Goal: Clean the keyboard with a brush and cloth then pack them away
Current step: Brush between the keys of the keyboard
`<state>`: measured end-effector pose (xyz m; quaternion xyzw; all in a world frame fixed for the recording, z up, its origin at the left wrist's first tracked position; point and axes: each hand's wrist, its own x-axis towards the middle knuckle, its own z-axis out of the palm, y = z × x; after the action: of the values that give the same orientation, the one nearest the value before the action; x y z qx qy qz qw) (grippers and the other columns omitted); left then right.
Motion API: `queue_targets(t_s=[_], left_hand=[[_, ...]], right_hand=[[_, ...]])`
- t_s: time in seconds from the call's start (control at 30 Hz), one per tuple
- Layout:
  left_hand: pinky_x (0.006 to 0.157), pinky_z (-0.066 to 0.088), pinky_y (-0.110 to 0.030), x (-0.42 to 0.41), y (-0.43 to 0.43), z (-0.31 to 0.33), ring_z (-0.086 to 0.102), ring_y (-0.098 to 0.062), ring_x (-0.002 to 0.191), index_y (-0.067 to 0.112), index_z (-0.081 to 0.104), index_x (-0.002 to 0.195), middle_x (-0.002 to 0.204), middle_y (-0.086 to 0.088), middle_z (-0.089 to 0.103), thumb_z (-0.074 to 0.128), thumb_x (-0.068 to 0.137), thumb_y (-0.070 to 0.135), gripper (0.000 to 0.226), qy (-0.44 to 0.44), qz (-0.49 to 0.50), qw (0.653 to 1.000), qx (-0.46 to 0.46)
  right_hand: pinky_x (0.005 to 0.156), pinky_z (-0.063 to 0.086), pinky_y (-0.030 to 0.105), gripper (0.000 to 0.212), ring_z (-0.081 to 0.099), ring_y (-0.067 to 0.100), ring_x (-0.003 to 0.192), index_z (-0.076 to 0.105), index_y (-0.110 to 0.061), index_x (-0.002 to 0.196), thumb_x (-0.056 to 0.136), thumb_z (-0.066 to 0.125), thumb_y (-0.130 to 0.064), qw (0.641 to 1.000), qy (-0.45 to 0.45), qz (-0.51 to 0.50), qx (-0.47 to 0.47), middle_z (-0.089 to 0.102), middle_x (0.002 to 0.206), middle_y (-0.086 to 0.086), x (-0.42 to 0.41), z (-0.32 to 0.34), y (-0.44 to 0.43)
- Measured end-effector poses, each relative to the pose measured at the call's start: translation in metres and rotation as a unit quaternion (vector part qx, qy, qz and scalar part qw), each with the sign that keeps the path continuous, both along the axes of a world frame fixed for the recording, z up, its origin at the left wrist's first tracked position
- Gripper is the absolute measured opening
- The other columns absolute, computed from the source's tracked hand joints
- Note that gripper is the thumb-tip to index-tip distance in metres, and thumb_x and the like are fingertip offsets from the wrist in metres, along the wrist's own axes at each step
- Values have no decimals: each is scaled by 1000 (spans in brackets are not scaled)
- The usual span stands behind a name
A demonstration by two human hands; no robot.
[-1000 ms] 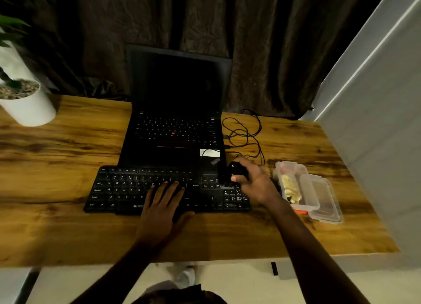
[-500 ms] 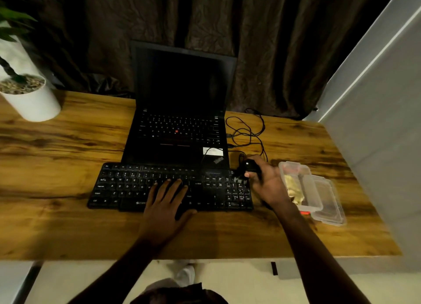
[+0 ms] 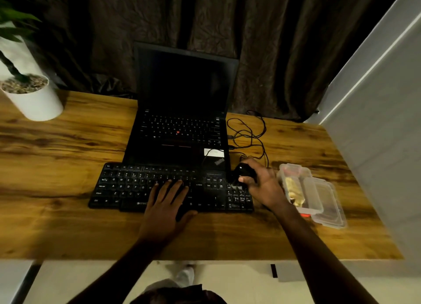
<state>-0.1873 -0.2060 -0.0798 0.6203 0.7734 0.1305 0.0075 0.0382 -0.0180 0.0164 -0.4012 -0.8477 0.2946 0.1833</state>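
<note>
One view, head camera. Progress, as I judge it: the brushing stage is under way, and the cloth wipe and packing are not yet done. I read the left hand [image 3: 166, 203] lying flat, fingers straight, on the middle keys of the keyboard [image 3: 127, 185], which sits front centre on the table [image 3: 68, 224]. The right hand [image 3: 262, 185] curls round a dark object, probably the brush [image 3: 242, 171], its lower end touching the keyboard's right end at the number pad. A yellow cloth [image 3: 293, 190] lies inside the clear container [image 3: 293, 167] near the table's right edge, just beside the right wrist.

The right hand [image 3: 265, 186] has swept the black brush [image 3: 243, 173] to the keyboard's [image 3: 127, 186] far-right corner and back over the numpad.
</note>
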Motion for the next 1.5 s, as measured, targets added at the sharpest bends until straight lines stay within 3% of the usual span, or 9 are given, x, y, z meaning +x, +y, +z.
queue_targets(t_s=[0.23,0.6,0.83,0.97,1.13,1.2,1.27,1.37,1.5], left_hand=[[119,17,-55,0,0,0,31,-27,145,22,47,146,156,-5,40,22,96,73,75,-3,2,1000,0],[121,17,-56,-1,1,-2,29,-28,147,22,45,147,157,-5,37,21,95,75,77,-1,3,1000,-10],[119,20,-57,-1,1,-1,30,-28,146,21,47,145,156,-5,38,21,96,74,77,-3,0,1000,-7],[118,22,-58,-1,2,-2,33,-29,145,22,48,145,155,-6,40,20,95,75,78,-2,0,1000,-8],[120,17,-56,-1,1,-2,32,-29,145,22,48,145,155,-5,39,20,95,75,78,-3,0,1000,-2],[120,17,-56,-1,1,-2,32,-29,145,22,47,145,155,-5,39,21,95,74,77,-4,0,1000,-2],[120,18,-56,-1,1,-2,31,-28,146,22,46,146,156,-5,39,20,95,75,78,-7,1,1000,-5],[120,19,-57,-2,1,-3,28,-27,147,23,44,148,157,-4,36,19,95,76,79,-3,2,1000,-11],[119,23,-57,-1,0,-3,31,-28,146,22,47,146,156,-4,38,21,95,75,77,-2,2,1000,-3]], right_hand=[[66,62,31,36,65,14,93,55,-34,120,93,66,-13,997,6,40,-60,63,106,-1,-1,3,-6],[74,59,32,34,65,16,98,57,-38,112,89,69,-16,998,-12,40,-54,66,105,-3,15,3,-1],[56,47,5,36,59,3,85,57,-25,121,91,68,-9,1000,17,-19,5,63,104,4,5,-1,-5],[64,57,22,35,63,13,92,56,-31,118,92,68,-12,999,19,-4,-34,63,106,2,8,-1,-5],[68,53,16,33,63,11,94,57,-34,113,91,68,-13,999,-3,42,-30,64,103,-1,8,0,-6],[73,59,29,36,64,17,98,57,-39,114,90,68,-14,999,-3,29,-46,64,107,1,14,1,-3],[82,59,43,37,64,21,101,58,-33,119,89,68,-14,999,-22,11,-36,66,109,2,24,4,3],[88,56,41,40,63,23,103,59,-26,121,87,68,-8,998,-68,-2,-6,67,109,3,35,9,12],[84,58,43,43,59,25,105,50,-49,119,85,65,-27,996,-93,1,-10,61,115,5,19,5,4]])
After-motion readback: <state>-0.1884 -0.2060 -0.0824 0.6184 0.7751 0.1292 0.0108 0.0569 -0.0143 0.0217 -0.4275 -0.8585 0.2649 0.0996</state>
